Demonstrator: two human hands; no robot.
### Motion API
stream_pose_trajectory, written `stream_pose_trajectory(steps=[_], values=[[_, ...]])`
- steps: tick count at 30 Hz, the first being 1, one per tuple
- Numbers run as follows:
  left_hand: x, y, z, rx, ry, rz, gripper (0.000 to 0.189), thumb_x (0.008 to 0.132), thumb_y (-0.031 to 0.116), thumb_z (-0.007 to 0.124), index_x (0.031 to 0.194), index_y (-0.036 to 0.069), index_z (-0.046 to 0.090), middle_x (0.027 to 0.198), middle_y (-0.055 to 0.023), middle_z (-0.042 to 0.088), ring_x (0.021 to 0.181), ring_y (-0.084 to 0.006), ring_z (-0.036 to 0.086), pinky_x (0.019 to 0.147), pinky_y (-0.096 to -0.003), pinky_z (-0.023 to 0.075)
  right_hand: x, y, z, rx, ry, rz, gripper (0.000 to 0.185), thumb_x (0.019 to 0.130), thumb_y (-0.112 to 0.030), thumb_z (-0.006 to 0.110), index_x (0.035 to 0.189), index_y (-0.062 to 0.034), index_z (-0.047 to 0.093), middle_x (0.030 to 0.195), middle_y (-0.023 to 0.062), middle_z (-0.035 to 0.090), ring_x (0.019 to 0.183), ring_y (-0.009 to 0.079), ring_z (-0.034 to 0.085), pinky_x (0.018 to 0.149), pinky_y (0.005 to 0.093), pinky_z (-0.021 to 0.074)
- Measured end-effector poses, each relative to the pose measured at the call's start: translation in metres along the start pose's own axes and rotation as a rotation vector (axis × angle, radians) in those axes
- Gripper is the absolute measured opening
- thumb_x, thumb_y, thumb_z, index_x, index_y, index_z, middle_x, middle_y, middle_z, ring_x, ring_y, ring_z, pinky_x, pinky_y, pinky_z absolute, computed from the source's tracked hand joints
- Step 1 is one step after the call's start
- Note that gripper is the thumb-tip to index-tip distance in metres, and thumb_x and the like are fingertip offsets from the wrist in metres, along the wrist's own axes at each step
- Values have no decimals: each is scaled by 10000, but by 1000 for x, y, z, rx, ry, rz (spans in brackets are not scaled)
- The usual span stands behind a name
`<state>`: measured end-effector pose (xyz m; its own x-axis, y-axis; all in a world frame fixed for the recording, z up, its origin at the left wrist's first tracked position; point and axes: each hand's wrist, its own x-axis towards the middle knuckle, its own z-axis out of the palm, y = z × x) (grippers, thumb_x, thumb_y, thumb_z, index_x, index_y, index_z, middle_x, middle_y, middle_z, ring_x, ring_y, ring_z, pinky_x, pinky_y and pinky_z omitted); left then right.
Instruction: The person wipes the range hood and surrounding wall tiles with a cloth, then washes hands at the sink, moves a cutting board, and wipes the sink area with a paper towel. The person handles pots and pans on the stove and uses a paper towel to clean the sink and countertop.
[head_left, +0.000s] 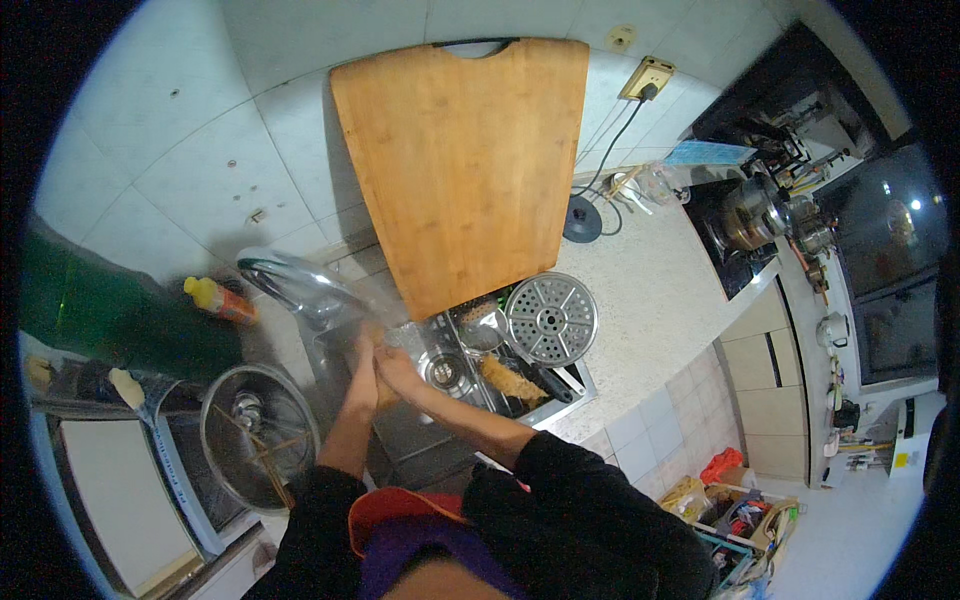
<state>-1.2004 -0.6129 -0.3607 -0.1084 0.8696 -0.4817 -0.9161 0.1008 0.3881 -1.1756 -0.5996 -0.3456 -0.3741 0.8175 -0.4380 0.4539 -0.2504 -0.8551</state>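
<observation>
Both my hands are close together over the stainless steel sink (349, 401), near the end of the shiny faucet (296, 281). My left hand (365, 352) and my right hand (394, 369) meet at the fingers; blur hides whether anything lies between them. Something tan shows just below my wrists, too blurred to name. A round drain strainer (444, 373) lies in the sink to the right of my hands. Beyond it are a tan, rough-surfaced piece (514, 381), a black handle (553, 384) and a perforated metal steamer plate (551, 319).
A large wooden cutting board (465, 172) leans on the tiled wall behind the sink. A big metal pot lid or bowl (259, 439) stands at the left, near a yellow-capped bottle (221, 300). Pots (754, 212) sit on the stove at the right.
</observation>
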Motion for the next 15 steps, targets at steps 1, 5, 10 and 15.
stream_pose_trajectory(steps=[1, 5, 10, 15], values=[[-1, 6, 2, -7, 18, -27, 315, 943, 297, 428, 1134, 87, 566, 1079, -13, 600, 996, -167, 547, 863, -294, 412, 9, 8, 0, 190, 93, -39, 314, 899, -233, 451, 918, 30, 622, 883, 193, 644, 844, 299, 599, 764, 387, 454], [-16, 43, -2, 437, 40, 145, 413, 930, 383, 424, 1218, 99, 509, 1164, -18, 534, 1012, -164, 529, 876, -293, 406, 27, 34, 9, 492, 27, 65, 316, 882, -243, 494, 978, 29, 622, 885, 138, 638, 845, 239, 571, 776, 362, 435], [-14, 29, 1, 410, 205, -13, 504, 933, 493, 401, 1284, 137, 466, 1247, -24, 476, 1034, -170, 508, 894, -306, 411, 21, 29, -7, 645, 142, -92, 277, 891, -196, 455, 905, 23, 623, 891, 140, 647, 839, 228, 589, 733, 375, 452], [-25, 15, -4, 214, 130, 149, 376, 968, 392, 365, 1245, 171, 490, 1246, -3, 497, 1083, -159, 489, 848, -336, 436, 1, -3, -20, 284, -137, 154, 397, 926, -288, 372, 989, 16, 621, 964, 165, 643, 944, 296, 585, 853, 368, 426]])
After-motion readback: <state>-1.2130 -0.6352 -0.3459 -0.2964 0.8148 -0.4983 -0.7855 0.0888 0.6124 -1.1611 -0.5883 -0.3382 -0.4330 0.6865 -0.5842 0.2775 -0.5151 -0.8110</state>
